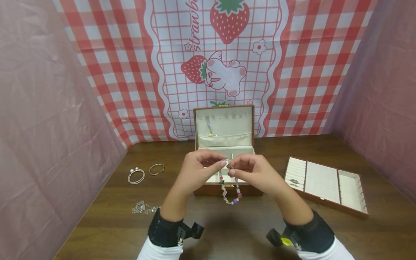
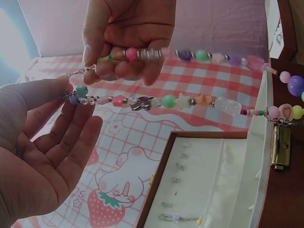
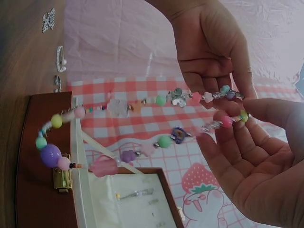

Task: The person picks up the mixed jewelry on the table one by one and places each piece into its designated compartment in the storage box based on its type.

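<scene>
A colourful beaded necklace (image 1: 234, 200) hangs in a loop between my two hands, in front of an open brown jewellery box (image 1: 227, 189). With thumb and fingertips, my left hand (image 1: 196, 168) pinches one end, where a small chain and bluish beads (image 2: 81, 90) show in the left wrist view. The other end is pinched by my right hand (image 1: 258, 171), near a yellow-green bead (image 3: 244, 115). The fingertips almost meet, and whether the ends are joined I cannot tell. A purple bead (image 3: 51, 156) is at the loop's bottom, beside the box's gold clasp (image 3: 61, 178).
On the left of the table lie two bracelets (image 1: 136, 176) (image 1: 157, 169) and a silver chain (image 1: 143, 208). A cream-lined tray (image 1: 321, 180) with rings in its slots sits at the right. Inside the raised lid (image 1: 227, 126) hangs another piece of jewellery (image 1: 209, 126).
</scene>
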A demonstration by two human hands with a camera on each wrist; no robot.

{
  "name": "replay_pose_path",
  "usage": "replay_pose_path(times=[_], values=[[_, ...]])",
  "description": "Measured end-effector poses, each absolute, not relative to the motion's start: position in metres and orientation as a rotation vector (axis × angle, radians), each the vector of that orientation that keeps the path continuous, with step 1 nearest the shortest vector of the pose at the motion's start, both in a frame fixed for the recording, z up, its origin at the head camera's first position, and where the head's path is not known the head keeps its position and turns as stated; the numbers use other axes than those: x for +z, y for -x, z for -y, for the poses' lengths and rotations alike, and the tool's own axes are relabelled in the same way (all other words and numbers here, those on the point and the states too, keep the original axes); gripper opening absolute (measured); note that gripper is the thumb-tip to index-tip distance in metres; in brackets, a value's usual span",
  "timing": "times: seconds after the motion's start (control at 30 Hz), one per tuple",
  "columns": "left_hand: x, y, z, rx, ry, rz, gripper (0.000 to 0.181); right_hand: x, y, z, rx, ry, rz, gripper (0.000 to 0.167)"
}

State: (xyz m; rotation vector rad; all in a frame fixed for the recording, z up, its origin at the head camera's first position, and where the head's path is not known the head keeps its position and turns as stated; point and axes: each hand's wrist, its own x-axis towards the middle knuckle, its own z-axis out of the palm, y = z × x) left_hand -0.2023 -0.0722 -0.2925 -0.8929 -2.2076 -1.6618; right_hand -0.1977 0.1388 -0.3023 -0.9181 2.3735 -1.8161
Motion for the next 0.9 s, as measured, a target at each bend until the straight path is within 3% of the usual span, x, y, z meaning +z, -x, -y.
replay_pose_path(times=[0.5, 0.9], values=[[-0.295, 0.204, 0.070, -1.619, 1.104, 2.395, 0.017, -0.299, 0.193, -0.140, -1.906, 0.946, -2.438, 0.010], [-0.297, 0.202, 0.063, -1.626, 0.960, 2.348, 0.014, -0.299, 0.193, -0.140, -1.854, 1.057, -2.565, 0.008]])
